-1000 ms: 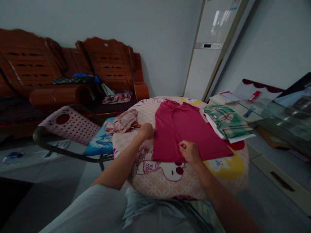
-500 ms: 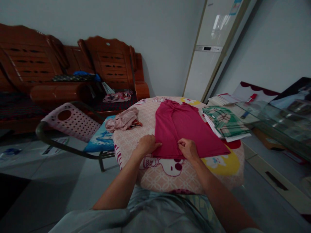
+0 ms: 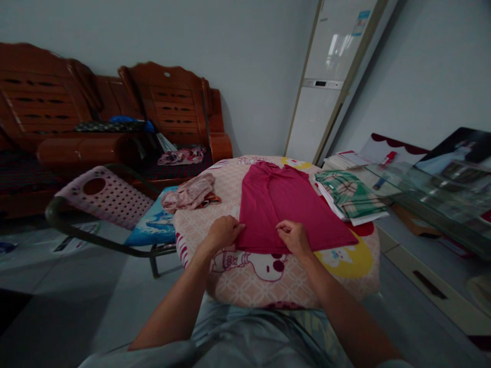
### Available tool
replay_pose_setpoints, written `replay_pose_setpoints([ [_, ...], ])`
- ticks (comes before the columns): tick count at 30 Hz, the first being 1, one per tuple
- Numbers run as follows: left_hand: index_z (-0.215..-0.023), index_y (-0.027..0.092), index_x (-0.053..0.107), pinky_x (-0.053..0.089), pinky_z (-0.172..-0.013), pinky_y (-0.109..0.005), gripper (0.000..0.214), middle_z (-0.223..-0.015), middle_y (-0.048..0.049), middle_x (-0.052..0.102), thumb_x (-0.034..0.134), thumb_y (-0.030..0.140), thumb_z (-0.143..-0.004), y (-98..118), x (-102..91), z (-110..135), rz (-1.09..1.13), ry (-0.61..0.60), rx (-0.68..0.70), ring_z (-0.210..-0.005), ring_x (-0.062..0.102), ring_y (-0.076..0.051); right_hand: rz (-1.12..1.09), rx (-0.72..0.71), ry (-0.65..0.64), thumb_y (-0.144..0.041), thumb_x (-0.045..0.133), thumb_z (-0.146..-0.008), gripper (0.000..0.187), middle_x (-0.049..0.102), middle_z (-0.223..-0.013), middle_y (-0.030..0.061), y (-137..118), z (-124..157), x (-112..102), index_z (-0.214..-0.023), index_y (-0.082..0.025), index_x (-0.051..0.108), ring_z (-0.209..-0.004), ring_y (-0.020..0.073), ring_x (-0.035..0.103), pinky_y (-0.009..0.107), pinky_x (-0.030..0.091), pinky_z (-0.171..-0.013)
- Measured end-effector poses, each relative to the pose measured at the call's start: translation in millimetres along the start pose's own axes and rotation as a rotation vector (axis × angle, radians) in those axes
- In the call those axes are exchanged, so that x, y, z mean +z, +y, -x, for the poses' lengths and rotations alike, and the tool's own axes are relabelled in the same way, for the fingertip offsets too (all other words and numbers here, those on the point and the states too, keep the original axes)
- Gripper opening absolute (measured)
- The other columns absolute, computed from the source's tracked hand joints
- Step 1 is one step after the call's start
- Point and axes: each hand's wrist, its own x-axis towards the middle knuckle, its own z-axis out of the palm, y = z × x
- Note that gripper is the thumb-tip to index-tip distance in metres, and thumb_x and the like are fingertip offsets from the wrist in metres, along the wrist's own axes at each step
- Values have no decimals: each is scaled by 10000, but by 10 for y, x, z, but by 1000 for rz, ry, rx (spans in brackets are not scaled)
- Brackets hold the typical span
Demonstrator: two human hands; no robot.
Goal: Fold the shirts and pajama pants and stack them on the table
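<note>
A deep pink garment (image 3: 284,204) lies spread on the round table, its straight hem towards me and its bunched end away from me. My left hand (image 3: 223,232) is at its left edge near the hem, fingers curled and thumb pressed on the cloth. Closer to the middle of the hem, my right hand (image 3: 293,236) pinches the fabric between thumb and fingers. A patterned cloth (image 3: 264,291) with cartoon figures covers the table beneath.
A crumpled pale pink garment (image 3: 190,193) sits at the table's left edge, and a folded green plaid garment (image 3: 351,191) at the right. Left of the table stands a chair (image 3: 111,197) with a blue cushion (image 3: 153,222). A glass shelf (image 3: 433,199) juts in at right.
The whole view has shifted slightly. Both hands stay at nearly the same places on the pink garment, which lies much as before.
</note>
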Motion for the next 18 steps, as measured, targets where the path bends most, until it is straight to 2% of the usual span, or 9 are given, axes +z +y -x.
replay_pose_setpoints([
  [3,-618,199,673,439,-681,-282,462,-668,-95,694,436,413,-952,-132,-44,17,109,-41,-10,-754,676,-221,-74,-21,-67,-233,568,-722,174,630,-584,-13,-12,22,31,-782,-184,724,-536,116,537,210,366,-521],
  [7,-507,207,592,440,-632,-261,488,-547,-62,645,443,410,-925,-208,11,34,322,-148,-27,-607,637,-180,-36,-31,-116,-258,598,-735,186,647,-606,-2,-33,44,53,-823,-176,740,-544,117,538,217,376,-536],
  [10,-511,198,583,438,-573,-250,531,-531,-53,639,434,522,-904,-215,42,62,494,-251,-19,-522,600,-157,-16,-49,-110,-302,637,-744,201,622,-598,-15,-44,44,38,-861,-183,747,-550,113,519,216,373,-540],
  [12,-543,189,594,416,-519,-242,511,-537,-44,639,484,577,-857,-221,41,82,549,-309,-17,-490,574,-146,-63,-53,-113,-298,636,-738,210,609,-601,-21,-37,38,26,-873,-179,744,-549,108,512,209,368,-532],
  [15,-578,180,599,375,-461,-232,434,-538,-28,632,568,556,-793,-253,39,97,564,-372,-33,-465,543,-134,-147,9,-108,-277,590,-745,213,591,-573,-30,-8,30,21,-864,-169,729,-499,101,484,201,332,-482],
  [18,-581,183,611,360,-456,-232,364,-517,-11,614,603,495,-768,-308,57,90,519,-374,-24,-461,534,-133,-52,47,-70,-213,574,-725,176,611,-572,-22,13,29,26,-820,-180,719,-501,110,503,207,336,-491],
])
